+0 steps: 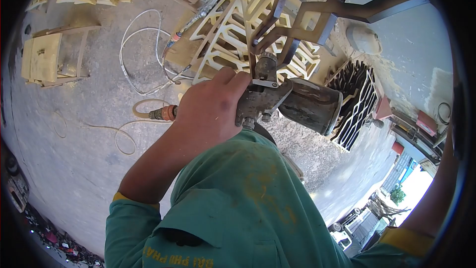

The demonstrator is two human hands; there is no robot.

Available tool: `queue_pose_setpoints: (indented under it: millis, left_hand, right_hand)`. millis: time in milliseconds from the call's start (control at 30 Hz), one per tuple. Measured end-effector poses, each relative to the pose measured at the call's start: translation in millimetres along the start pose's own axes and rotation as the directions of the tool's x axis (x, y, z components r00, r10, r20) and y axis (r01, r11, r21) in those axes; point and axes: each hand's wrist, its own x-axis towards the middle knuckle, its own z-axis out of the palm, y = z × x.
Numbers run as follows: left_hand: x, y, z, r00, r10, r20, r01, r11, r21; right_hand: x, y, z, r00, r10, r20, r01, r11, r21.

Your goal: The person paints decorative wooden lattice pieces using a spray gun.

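Observation:
My left hand [213, 104] is wrapped round the handle of a metal spray gun [263, 97], its fingers closed. The gun's dark, stained cup [312, 106] points to the right, and a hose with an orange coupling [168, 113] lies to the left of my wrist. Just beyond the gun's nozzle end is a dark brown lattice frame [317, 20], reaching to the top right. My right forearm [439, 193] rises along the right edge; the right hand itself does not show.
Pale, unpainted lattice pieces [233, 34] lie behind the gun. A stack of dark lattice pieces [354, 104] stands to the right. Another spray gun [198, 17] and a looped white hose [124, 59] are at the upper left. A pale wooden box [42, 58] sits far left.

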Motion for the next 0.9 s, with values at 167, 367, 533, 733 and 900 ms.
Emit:
queue_pose_setpoints:
  millis: [167, 367, 533, 733, 900]
  left_hand:
    - [-1, 7, -8, 0.999, 0.031, -0.041, -0.033, 0.999, -0.032]
    - [-5, 0, -5, 0.999, -0.031, 0.027, 0.031, 0.999, -0.023]
    - [-10, -11, 6, 0.994, -0.092, 0.059, 0.092, 0.996, -0.005]
    - [-17, -19, 12, 0.966, -0.174, 0.191, 0.173, 0.985, 0.018]
    - [-22, -35, 26, 0.969, -0.175, 0.175, 0.164, 0.984, 0.075]
  right_hand:
    - [0, 2, 0, 1.0, -0.003, -0.001, 0.003, 1.0, 0.016]
    - [-1, 0, 1, 1.0, -0.001, 0.0, 0.001, 1.0, 0.016]
    - [-1, -1, 2, 1.0, -0.002, 0.002, 0.002, 1.0, 0.018]
    - [1, -3, 4, 1.0, -0.005, 0.007, 0.005, 1.0, 0.022]
    - [3, -3, 4, 1.0, -0.002, 0.012, 0.001, 1.0, 0.026]
